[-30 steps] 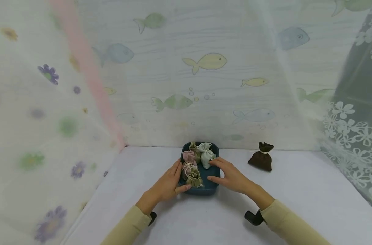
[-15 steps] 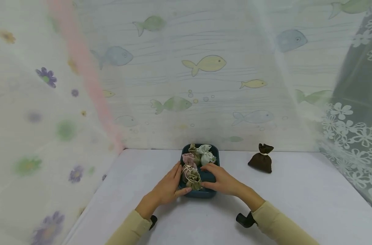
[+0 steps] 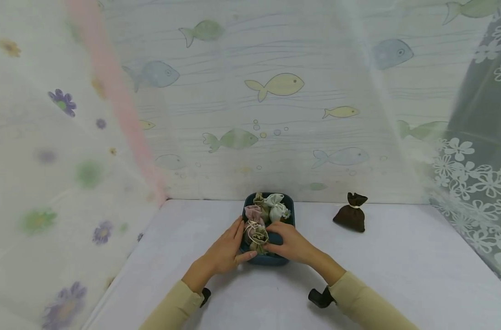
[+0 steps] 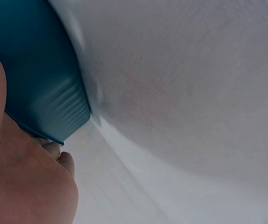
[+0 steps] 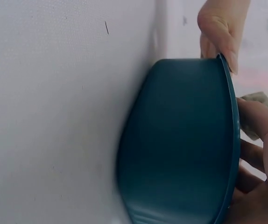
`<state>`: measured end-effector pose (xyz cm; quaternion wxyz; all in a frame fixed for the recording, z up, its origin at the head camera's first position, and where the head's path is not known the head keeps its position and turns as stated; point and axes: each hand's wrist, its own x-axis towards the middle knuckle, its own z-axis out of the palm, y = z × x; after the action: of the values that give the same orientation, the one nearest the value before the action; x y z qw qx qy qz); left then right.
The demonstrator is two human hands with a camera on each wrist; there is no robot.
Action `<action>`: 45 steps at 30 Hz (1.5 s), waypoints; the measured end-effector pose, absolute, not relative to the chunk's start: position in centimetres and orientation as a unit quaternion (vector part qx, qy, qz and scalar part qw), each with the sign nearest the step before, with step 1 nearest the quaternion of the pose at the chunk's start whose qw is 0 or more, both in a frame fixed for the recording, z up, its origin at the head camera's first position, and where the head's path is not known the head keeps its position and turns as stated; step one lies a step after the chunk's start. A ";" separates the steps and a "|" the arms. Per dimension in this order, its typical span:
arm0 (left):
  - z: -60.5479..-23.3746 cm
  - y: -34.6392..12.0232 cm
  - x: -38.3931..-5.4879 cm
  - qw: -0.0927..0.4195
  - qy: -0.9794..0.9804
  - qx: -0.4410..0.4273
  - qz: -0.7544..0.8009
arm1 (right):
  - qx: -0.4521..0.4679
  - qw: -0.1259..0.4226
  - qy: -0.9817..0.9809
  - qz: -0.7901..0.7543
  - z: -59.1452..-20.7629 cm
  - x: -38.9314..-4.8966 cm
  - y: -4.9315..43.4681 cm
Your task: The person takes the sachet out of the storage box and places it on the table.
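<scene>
Several small drawstring pouches lie in a dark blue plastic tub (image 3: pixel 268 261) in the head view. My right hand (image 3: pixel 293 243) reaches over the tub's right side, thumb and fingers pinching the green pouch (image 3: pixel 259 236) at the near end. My left hand (image 3: pixel 221 250) rests along the left side, fingers extended and thumb over the near rim. Behind the green pouch are a pink pouch (image 3: pixel 253 212), a white pouch (image 3: pixel 278 211) and an olive pouch (image 3: pixel 259 199). In the right wrist view the tub wall (image 5: pixel 185 135) hides most of the pouches.
A dark brown pouch (image 3: pixel 350 217) tied with a pale cord stands on the white tabletop (image 3: pixel 382 261), right of the tub. Beyond the table's far edge hangs a fish-patterned curtain (image 3: pixel 275 151). A flower-printed curtain (image 3: pixel 68 197) runs along the left side.
My right hand has moved left and nearer from beside the white pouch to the green pouch, which now sits a little more upright. The left hand stays at the tub's left side.
</scene>
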<state>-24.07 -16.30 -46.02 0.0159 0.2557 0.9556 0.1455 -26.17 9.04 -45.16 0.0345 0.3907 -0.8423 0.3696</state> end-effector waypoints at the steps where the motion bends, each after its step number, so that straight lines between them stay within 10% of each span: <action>1: -46.0 -16.3 -24.1 0.016 0.955 0.257 0.146 | 0.392 0.041 -0.843 0.367 -45.2 -26.2 8.9; 45: -46.4 -16.3 -24.3 0.004 0.954 0.257 0.156 | 0.364 0.082 -0.823 0.428 -43.5 -26.1 10.5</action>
<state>-24.26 -16.29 -46.37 0.0039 0.2575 0.9536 0.1558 -26.11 10.49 -43.50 0.0823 0.3645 -0.8227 0.4284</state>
